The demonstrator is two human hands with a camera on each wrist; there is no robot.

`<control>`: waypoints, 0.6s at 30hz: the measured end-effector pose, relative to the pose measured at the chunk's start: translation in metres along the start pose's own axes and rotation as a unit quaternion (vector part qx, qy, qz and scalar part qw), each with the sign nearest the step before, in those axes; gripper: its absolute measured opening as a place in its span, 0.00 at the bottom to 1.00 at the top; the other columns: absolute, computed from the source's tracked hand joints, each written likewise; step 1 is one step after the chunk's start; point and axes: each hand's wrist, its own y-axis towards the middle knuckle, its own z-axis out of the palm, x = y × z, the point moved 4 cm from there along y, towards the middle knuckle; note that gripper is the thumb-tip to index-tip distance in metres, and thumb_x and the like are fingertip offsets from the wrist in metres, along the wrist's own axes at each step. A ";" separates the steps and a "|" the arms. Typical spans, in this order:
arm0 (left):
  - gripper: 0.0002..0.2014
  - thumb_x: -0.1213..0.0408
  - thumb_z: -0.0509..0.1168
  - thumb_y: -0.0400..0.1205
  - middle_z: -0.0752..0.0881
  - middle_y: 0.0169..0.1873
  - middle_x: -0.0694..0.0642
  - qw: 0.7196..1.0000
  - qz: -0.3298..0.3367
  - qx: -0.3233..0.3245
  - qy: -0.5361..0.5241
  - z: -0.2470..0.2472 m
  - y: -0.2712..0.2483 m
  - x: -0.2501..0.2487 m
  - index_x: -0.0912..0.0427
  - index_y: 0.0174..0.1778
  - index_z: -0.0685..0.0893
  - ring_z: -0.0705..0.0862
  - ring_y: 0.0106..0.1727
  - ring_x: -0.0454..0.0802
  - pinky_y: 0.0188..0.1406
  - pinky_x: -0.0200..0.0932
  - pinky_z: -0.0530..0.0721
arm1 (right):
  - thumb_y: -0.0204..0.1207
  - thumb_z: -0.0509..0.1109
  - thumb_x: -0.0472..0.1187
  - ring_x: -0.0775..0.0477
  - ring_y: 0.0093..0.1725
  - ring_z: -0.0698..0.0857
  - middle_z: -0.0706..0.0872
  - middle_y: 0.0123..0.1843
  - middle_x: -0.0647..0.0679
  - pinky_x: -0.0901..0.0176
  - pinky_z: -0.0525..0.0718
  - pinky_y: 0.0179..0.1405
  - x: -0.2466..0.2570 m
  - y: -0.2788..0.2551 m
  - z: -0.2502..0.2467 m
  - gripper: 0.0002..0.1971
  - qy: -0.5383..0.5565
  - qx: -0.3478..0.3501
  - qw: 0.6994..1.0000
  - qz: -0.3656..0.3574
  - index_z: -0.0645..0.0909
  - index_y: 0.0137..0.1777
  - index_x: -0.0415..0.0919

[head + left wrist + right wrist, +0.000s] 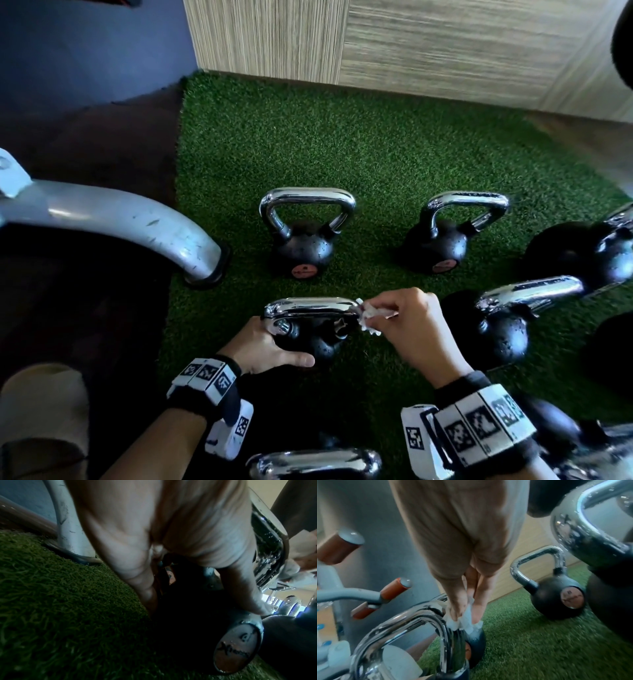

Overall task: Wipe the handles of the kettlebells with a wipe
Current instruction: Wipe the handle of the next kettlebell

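A black kettlebell (318,342) with a chrome handle (310,306) stands on the green turf right in front of me. My left hand (274,342) grips its round body, thumb across the near side; in the left wrist view the fingers (137,574) straddle the dark ball (197,628). My right hand (380,317) pinches a crumpled white wipe (366,320) against the right corner of the handle. The right wrist view shows the wipe (465,620) between fingertips, pressed on the chrome bend (436,615).
Two small kettlebells (306,233) (448,233) stand behind, larger ones (507,318) (589,250) to the right, another handle (315,462) at the bottom edge. A grey machine leg (137,222) ends at the turf's left edge. A panelled wall (411,44) closes the back.
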 end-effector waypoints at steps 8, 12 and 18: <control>0.44 0.28 0.85 0.44 0.92 0.54 0.33 0.999 -0.021 -0.030 -0.015 -0.003 0.002 0.005 0.38 0.58 0.91 0.88 0.60 0.29 0.71 0.43 0.84 | 0.60 0.88 0.31 0.51 0.37 0.91 0.94 0.36 0.46 0.51 0.93 0.43 -0.046 0.008 0.051 0.10 0.166 0.089 0.973 0.131 0.91 0.35 0.43; 0.38 0.39 0.87 0.52 0.92 0.55 0.36 0.999 -0.015 0.012 0.026 -0.009 -0.005 0.000 0.42 0.60 0.91 0.88 0.61 0.32 0.70 0.39 0.84 | 0.59 0.89 0.37 0.49 0.38 0.91 0.94 0.38 0.45 0.39 0.93 0.48 -0.057 0.001 0.042 0.11 0.178 0.101 0.969 0.136 0.91 0.39 0.42; 0.29 0.85 0.67 0.81 0.92 0.59 0.47 0.990 0.053 -0.120 -0.052 -0.070 -0.034 -0.016 0.42 0.64 0.86 0.91 0.61 0.43 0.58 0.28 0.84 | 0.60 0.89 0.32 0.52 0.37 0.89 0.94 0.38 0.44 0.59 0.84 0.42 -0.011 -0.009 -0.018 0.14 0.226 0.115 0.966 0.050 0.88 0.41 0.39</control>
